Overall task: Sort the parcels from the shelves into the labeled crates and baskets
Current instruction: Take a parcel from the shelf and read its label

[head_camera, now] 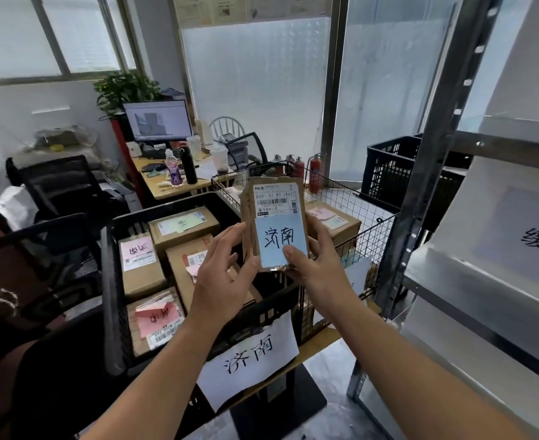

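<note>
A flat brown parcel (274, 214) with a white shipping label and a blue note reading 济南 stands upright in front of me. My right hand (312, 265) grips its lower right edge, thumb on the blue note. My left hand (223, 271) touches its left edge with the fingers spread. Below sits a black crate (125, 281) with a white paper sign 济南 (249, 354) on its front; several brown parcels with pink and green notes lie inside. A wire basket (366, 230) to the right holds a brown box (334, 220).
A metal shelf rack (427, 173) with white bins stands at the right. Another black crate (392, 169) sits behind the basket. A desk with a monitor (158, 120), bottles and office chairs fills the left and back. Red fire extinguishers (314, 173) stand by the door.
</note>
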